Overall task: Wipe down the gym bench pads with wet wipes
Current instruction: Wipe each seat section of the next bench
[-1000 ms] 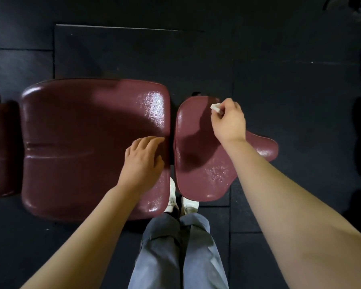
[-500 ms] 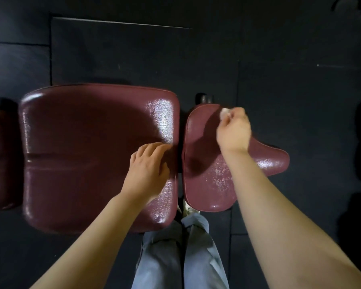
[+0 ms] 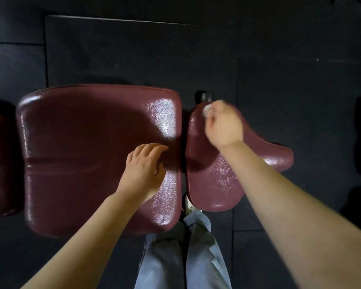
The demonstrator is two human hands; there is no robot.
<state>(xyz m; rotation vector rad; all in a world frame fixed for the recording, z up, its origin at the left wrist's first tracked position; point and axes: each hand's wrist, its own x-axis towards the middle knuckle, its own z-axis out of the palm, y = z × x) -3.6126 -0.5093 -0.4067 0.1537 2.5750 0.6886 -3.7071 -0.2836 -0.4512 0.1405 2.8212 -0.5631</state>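
Wipe [image 3: 207,110], a small white wad, sits at the top edge of the seat pad [image 3: 213,180] right of centre, pinched in the curled fingers of the right hand [image 3: 224,124]; its outline is blurred. The seat pad is maroon, glossy, with wet sheen in its lower middle. Just left, across a narrow gap, lies the larger back pad [image 3: 88,153], also maroon with bright glare along its right side. The left hand [image 3: 143,170] rests on it, fingers relaxed, holding nothing. Floor [image 3: 279,80] is dark.
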